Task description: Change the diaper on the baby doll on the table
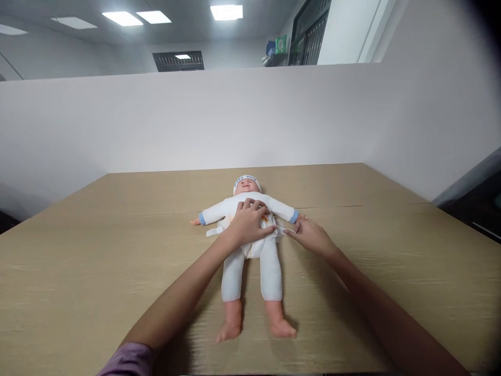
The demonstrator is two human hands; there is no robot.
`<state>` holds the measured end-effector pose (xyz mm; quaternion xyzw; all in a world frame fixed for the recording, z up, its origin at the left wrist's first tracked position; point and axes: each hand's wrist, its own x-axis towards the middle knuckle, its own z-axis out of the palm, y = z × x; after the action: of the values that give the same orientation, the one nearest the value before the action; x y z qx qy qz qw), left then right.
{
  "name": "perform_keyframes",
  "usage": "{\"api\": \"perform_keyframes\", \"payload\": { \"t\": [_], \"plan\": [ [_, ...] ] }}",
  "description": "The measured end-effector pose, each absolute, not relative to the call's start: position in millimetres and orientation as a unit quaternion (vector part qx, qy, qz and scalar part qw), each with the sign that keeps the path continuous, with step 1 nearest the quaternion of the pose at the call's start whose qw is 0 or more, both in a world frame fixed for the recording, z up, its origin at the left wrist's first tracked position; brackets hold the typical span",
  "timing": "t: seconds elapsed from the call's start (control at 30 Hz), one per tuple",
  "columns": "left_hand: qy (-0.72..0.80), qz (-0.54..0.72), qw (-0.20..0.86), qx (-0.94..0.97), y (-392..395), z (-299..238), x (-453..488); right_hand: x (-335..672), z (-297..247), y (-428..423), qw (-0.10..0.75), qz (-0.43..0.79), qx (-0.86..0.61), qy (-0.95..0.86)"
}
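Observation:
A baby doll [271,271] in a white suit with blue cuffs and a white headband lies on its back, feet toward me. A white diaper [253,250] is around its hips. My left hand [252,222] lies open and flat over the doll's belly, hiding part of the diaper's front. Beside the doll's hip, my right hand [309,235] pinches the diaper's white side tab [287,231], which is stretched outward. On the opposite side another tab [213,231] sticks out loose. The doll's arms are spread wide, one of its hands right behind my right hand.
The doll rests on a wide tan table [117,250] with a seam across it. A white partition wall [235,120] rises behind its far edge. Farther back, a green package [281,45] sits on a shelf. Something dark [477,193] stands at the right.

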<state>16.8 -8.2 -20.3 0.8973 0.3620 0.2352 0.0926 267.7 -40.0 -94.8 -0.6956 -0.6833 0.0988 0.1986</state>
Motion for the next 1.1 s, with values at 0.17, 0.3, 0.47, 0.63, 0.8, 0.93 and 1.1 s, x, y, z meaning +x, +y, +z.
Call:
{"api": "perform_keyframes", "payload": {
  "t": [0.17, 0.3, 0.47, 0.63, 0.8, 0.93, 1.1],
  "plan": [
    [0.373, 0.222, 0.080, 0.897, -9, -21, 17, 280, -86, -32, 0.257, 0.266, -0.609, -0.702],
    [0.376, 0.220, 0.068, 0.898, -10, -23, 17, 274, -64, -31, 0.358, 0.382, -0.541, -0.659],
    [0.381, 0.225, 0.088, 0.893, -10, -24, 17, 232, -43, -18, 0.365, 0.373, -0.511, -0.683],
    [0.389, 0.236, 0.159, 0.876, -4, -22, 13, 196, -36, -5, 0.312, 0.337, -0.516, -0.723],
    [0.366, 0.224, 0.314, 0.847, 11, -10, -6, 184, -41, -30, 0.402, 0.224, -0.493, -0.738],
    [0.277, 0.244, 0.422, 0.828, 15, -2, -21, 182, -52, -60, 0.416, 0.110, -0.424, -0.797],
    [0.280, 0.366, 0.409, 0.788, -2, -15, -39, 191, -72, -68, 0.361, 0.088, -0.409, -0.833]
  ]
}}
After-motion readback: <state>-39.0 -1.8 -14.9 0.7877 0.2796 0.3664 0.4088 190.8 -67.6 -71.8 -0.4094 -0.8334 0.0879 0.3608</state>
